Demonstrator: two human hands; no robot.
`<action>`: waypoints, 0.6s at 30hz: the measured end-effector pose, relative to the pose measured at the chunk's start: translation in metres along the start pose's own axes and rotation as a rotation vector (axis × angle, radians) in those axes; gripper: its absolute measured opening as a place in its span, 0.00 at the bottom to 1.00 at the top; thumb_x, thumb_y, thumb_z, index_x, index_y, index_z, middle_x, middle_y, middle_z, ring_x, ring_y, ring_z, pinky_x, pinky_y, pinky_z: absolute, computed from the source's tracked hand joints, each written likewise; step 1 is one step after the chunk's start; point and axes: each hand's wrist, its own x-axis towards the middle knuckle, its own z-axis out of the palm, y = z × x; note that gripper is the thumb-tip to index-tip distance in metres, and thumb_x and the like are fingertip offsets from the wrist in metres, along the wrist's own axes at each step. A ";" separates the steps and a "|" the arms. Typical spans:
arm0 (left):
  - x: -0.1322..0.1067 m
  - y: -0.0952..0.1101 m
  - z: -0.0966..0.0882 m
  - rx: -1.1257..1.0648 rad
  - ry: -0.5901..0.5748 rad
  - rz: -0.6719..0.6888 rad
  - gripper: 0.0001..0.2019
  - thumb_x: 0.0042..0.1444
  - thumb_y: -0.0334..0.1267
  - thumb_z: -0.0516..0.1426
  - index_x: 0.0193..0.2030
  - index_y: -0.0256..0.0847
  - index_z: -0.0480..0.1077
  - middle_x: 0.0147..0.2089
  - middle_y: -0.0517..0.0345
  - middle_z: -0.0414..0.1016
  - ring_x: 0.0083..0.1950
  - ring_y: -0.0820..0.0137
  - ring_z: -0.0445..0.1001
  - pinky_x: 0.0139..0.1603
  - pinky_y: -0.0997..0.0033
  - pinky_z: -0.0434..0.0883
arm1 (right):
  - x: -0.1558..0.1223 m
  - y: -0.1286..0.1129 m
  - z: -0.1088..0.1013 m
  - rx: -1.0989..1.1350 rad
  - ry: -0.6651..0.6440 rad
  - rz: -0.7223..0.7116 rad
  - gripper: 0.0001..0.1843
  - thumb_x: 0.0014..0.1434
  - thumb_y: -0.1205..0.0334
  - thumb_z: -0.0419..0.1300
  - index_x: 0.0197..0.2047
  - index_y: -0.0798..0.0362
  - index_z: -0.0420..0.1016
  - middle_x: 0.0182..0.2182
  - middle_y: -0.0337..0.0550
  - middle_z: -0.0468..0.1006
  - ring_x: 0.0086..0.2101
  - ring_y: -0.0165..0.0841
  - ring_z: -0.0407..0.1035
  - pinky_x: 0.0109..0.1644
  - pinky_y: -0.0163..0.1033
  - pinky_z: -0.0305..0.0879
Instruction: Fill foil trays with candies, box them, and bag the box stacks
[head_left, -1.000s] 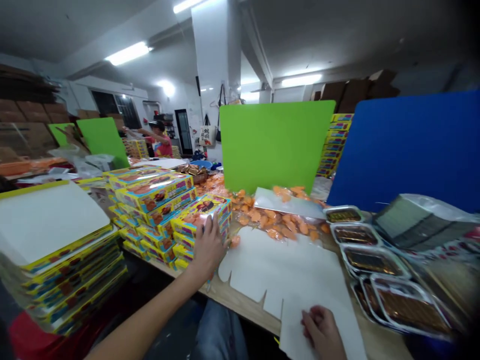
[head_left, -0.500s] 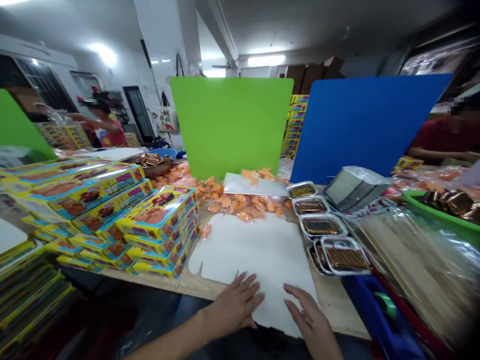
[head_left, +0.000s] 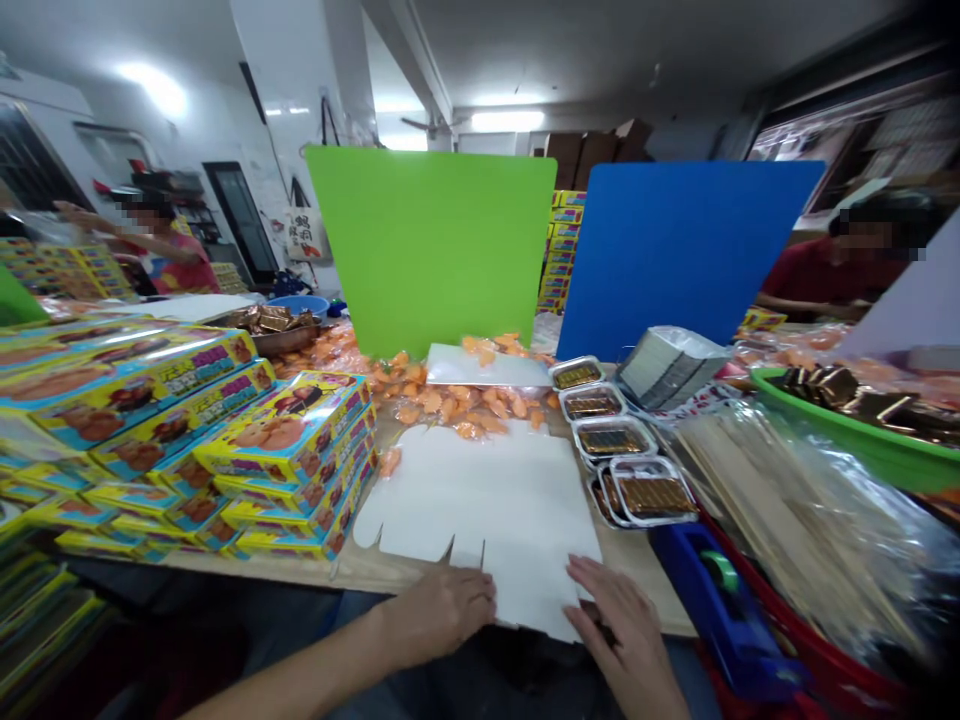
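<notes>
A flat white cardboard box blank (head_left: 480, 495) with cut flaps lies on the wooden table (head_left: 375, 570) in front of me. My left hand (head_left: 439, 610) rests at its near edge with the fingers curled over the flap edge, gripping it. Beside it, my right hand (head_left: 622, 625) lies palm down on the near right corner, fingers stretched out. Stacks of yellow printed boxes (head_left: 292, 465) stand to the left of the blank. Orange wrapped snacks (head_left: 450, 400) lie heaped beyond it.
Foil trays of brown snacks (head_left: 630, 470) line the right of the blank, with a blue tape dispenser (head_left: 720, 600) nearer me. Green (head_left: 435, 250) and blue (head_left: 682, 245) divider boards stand behind. A green basin (head_left: 862, 430) and plastic-wrapped sticks (head_left: 787, 510) sit at right. Other people work far left and far right.
The camera swung right and down. My left hand left the yellow box stack, came to the blank's near edge and curled its fingers there. My right hand opened flat on the blank.
</notes>
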 end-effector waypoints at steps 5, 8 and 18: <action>-0.001 0.002 -0.016 -0.037 0.060 -0.037 0.09 0.62 0.30 0.47 0.38 0.37 0.69 0.38 0.54 0.78 0.45 0.72 0.75 0.49 0.74 0.72 | -0.007 0.012 0.014 -0.182 -0.163 -0.383 0.34 0.54 0.52 0.60 0.63 0.43 0.56 0.57 0.46 0.66 0.55 0.45 0.63 0.58 0.59 0.58; -0.001 0.016 -0.022 -0.070 0.130 0.016 0.07 0.61 0.28 0.49 0.38 0.36 0.68 0.37 0.55 0.78 0.47 0.73 0.75 0.52 0.77 0.70 | -0.008 0.013 0.016 -0.146 -0.169 -0.545 0.37 0.53 0.66 0.57 0.65 0.46 0.51 0.56 0.44 0.67 0.54 0.41 0.65 0.56 0.50 0.64; -0.044 -0.030 -0.035 0.359 0.180 -0.639 0.12 0.60 0.30 0.49 0.49 0.40 0.67 0.55 0.44 0.70 0.60 0.62 0.65 0.58 0.60 0.66 | -0.009 0.000 -0.002 -0.031 -0.058 -0.425 0.26 0.58 0.71 0.47 0.58 0.43 0.65 0.53 0.37 0.70 0.52 0.36 0.66 0.55 0.42 0.66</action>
